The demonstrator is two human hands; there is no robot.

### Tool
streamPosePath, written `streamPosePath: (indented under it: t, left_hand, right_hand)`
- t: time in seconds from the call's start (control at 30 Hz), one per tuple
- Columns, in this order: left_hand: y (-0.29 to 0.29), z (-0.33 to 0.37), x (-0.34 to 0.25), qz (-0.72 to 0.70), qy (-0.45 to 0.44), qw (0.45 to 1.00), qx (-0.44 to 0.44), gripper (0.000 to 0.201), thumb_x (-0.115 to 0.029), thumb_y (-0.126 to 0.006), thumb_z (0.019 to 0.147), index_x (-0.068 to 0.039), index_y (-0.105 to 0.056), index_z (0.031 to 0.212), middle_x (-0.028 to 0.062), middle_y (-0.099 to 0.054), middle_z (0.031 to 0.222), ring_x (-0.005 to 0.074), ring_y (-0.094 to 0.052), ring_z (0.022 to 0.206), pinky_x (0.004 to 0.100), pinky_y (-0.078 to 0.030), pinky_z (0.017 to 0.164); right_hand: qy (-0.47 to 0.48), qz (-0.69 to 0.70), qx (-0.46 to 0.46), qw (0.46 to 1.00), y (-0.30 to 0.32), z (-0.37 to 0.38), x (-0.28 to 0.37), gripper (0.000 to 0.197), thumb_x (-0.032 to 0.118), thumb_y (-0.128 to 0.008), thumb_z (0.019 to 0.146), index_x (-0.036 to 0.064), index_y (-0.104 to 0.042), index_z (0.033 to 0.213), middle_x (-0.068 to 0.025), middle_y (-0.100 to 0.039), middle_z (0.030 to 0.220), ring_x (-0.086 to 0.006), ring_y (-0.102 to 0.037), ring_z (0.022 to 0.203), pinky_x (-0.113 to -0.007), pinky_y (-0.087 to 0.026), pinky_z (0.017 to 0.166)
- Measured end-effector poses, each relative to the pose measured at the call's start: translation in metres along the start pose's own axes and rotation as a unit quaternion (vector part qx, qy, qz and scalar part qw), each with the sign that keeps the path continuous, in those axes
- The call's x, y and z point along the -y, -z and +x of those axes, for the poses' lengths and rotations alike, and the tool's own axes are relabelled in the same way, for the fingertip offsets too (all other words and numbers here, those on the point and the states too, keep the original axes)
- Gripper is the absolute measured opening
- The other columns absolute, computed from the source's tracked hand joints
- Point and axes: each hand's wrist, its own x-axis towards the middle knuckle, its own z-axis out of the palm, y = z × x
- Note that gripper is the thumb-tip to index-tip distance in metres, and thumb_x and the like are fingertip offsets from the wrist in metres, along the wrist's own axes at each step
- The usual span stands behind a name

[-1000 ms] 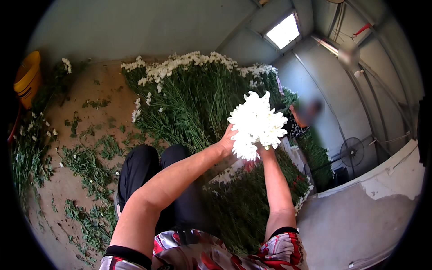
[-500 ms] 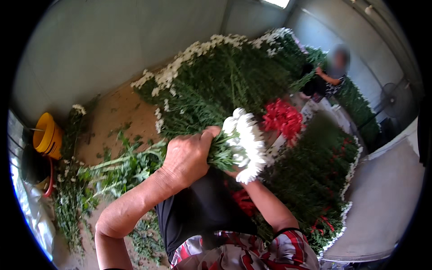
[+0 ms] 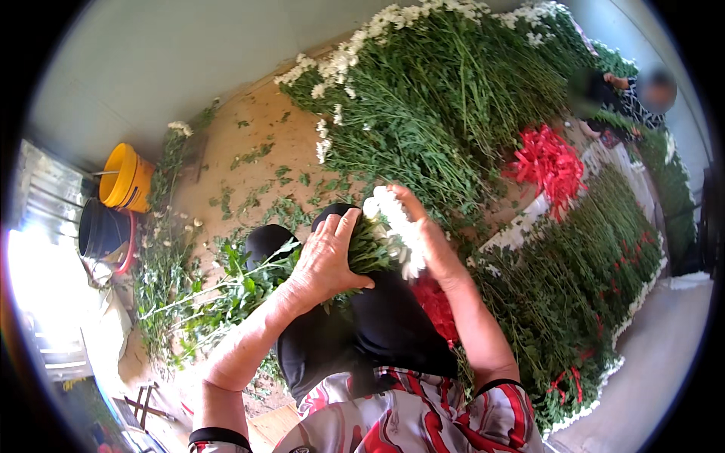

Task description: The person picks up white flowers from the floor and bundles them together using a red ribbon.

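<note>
Left hand [image 3: 325,260] has fingers and thumb wrapped around the stems of a white flower bunch [image 3: 370,248], held over the lap, stems out to the left, blooms to the right. Right hand [image 3: 429,243] is at the blooms' right side, fingers partly hidden, can't tell if gripping. Big flower pile [image 3: 445,106] far, second flower pile [image 3: 559,291] right, red ribbons [image 3: 547,167] between, yellow bucket [image 3: 127,179] far left.

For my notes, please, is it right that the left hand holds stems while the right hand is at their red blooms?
Not quite: the head view shows the right hand at white blooms, not red; the left hand holds stems.
</note>
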Motion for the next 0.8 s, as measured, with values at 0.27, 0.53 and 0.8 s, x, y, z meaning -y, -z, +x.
streamPosePath:
  t: [0.27,0.53,0.8]
  left_hand:
    - [-0.005,-0.010,-0.002,-0.013,0.029,0.996,-0.078,0.098,-0.023,-0.091,0.053,-0.002,-0.039,0.133,0.0184,-0.048,0.120,0.0380,-0.048,0.117,0.0439,-0.042,0.100]
    - [-0.008,-0.014,-0.008,0.047,0.011,0.989,-0.138,0.082,-0.026,-0.093,0.046,-0.006,-0.051,0.114,0.0133,-0.051,0.115,0.0331,-0.050,0.112,0.0450,-0.039,0.095]
    - [-0.010,-0.021,-0.004,0.064,-0.001,0.976,-0.210,0.076,-0.028,-0.092,0.045,-0.007,-0.054,0.108,0.0109,-0.052,0.117,0.0327,-0.050,0.112,0.0460,-0.036,0.099]
  right_hand:
    - [0.075,-0.285,0.082,0.952,0.020,0.053,0.060,0.047,0.042,-0.064,0.090,0.0078,-0.062,0.122,-0.0094,-0.050,0.143,-0.0252,-0.040,0.137,-0.042,-0.033,0.112]
    - [0.142,-0.570,0.274,0.762,-0.001,0.067,0.071,0.044,0.017,-0.075,0.079,0.0166,-0.063,0.121,0.0001,-0.059,0.127,-0.0227,-0.050,0.124,-0.046,-0.029,0.113]
    - [0.101,-0.614,0.305,0.721,-0.014,0.067,0.080,0.045,0.015,-0.074,0.074,0.0129,-0.063,0.117,-0.0033,-0.060,0.114,-0.0220,-0.055,0.114,-0.047,-0.032,0.108]
